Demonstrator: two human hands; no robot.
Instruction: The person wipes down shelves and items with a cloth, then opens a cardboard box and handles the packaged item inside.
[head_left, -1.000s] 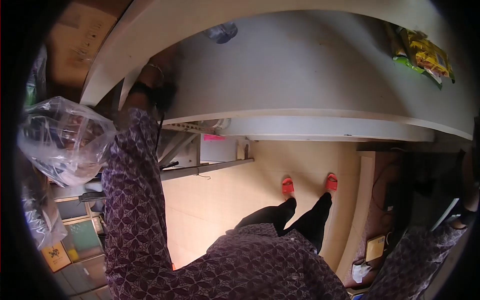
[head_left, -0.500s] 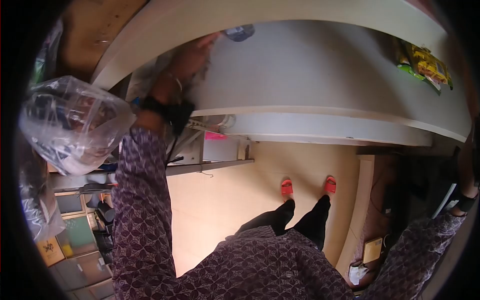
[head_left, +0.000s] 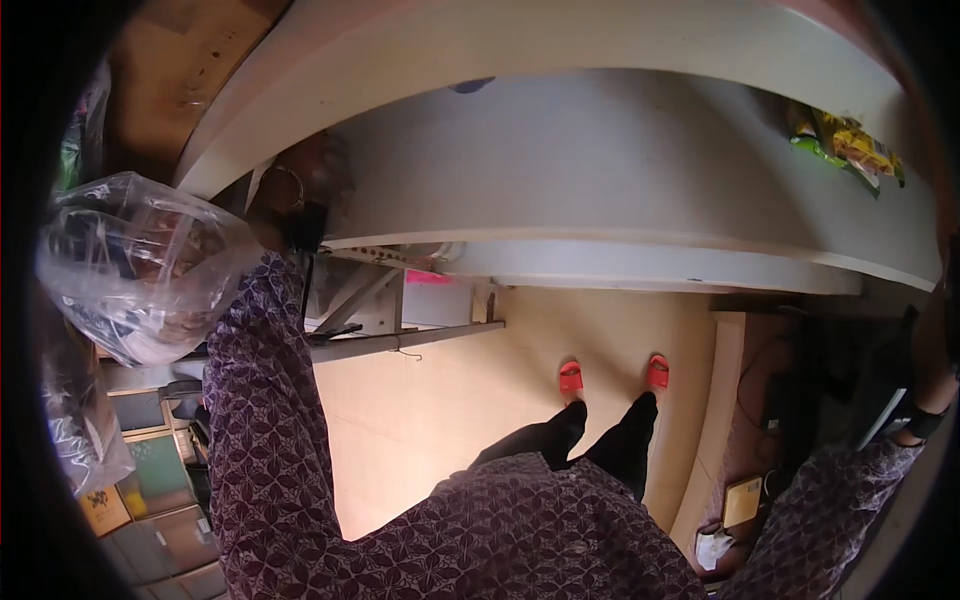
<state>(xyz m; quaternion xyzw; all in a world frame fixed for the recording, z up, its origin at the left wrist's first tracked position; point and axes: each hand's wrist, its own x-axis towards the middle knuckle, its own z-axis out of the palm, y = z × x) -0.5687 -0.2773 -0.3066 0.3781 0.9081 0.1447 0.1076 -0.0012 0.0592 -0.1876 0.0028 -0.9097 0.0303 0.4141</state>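
My left hand (head_left: 322, 168) is at the left end of the grey shelf (head_left: 600, 150), in shadow and blurred, so its fingers cannot be made out. A bangle and a black band are on that wrist. Further along, a small dark packet (head_left: 471, 86) shows only in part beneath the edge of the upper shelf. At the far right edge my right hand is raised, with the forearm (head_left: 938, 340) and a dark wristband in sight; its fingers are hidden. Yellow and green snack packets (head_left: 850, 150) lie at the shelf's right end.
A clear plastic bag (head_left: 150, 270) with things inside hangs at the left, below a cardboard box (head_left: 190, 80). The shelf's pale front edge (head_left: 640, 252) crosses the view. Red slippers (head_left: 571, 376) are on my feet, and a white crumpled item (head_left: 713, 549) lies lower right.
My left hand reached right towards the dark packet, then drew back to the shelf's left end. The packet now shows less, as the view has tilted down.
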